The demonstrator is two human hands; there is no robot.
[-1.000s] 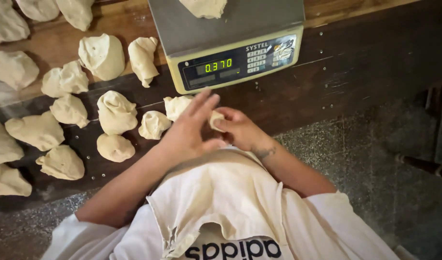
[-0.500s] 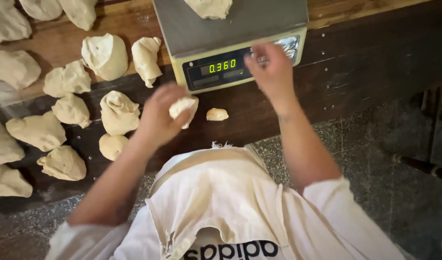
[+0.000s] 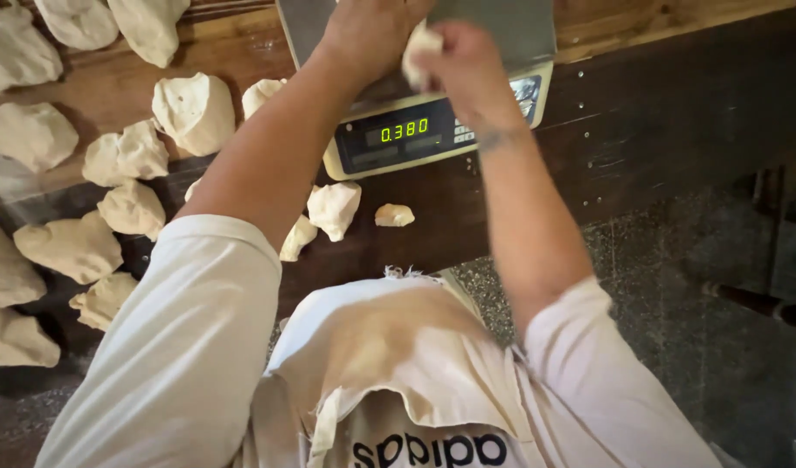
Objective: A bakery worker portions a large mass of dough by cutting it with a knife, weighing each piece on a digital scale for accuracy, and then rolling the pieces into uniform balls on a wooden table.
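Both our hands meet above the scale's steel platform. Our right hand (image 3: pixel 467 61) has its grip closed on a small piece of dough (image 3: pixel 419 48), pinched between the fingertips and held just over the platform. Our left hand (image 3: pixel 372 30) is beside it, fingers curled downward, touching or nearly touching the same piece; we cannot tell whether its grip is closed on anything, since the top edge of the view cuts it off.

Below the hands sits the weighing scale (image 3: pixel 432 130), its front panel lit with green digits and a keypad to the right. It stands on the wooden tabletop (image 3: pixel 640 113), which is dark along the near edge and lighter farther back.

In front of the scale lie a medium lump of dough (image 3: pixel 333 208), a smaller scrap (image 3: pixel 394 215) just right of it, and another bit (image 3: pixel 298 238) partly behind our left sleeve. To the left, many portioned dough lumps (image 3: pixel 194 108) are spread across the tabletop, close together but mostly apart from each other.

We wear a white apron (image 3: pixel 398 364) dusted with flour.
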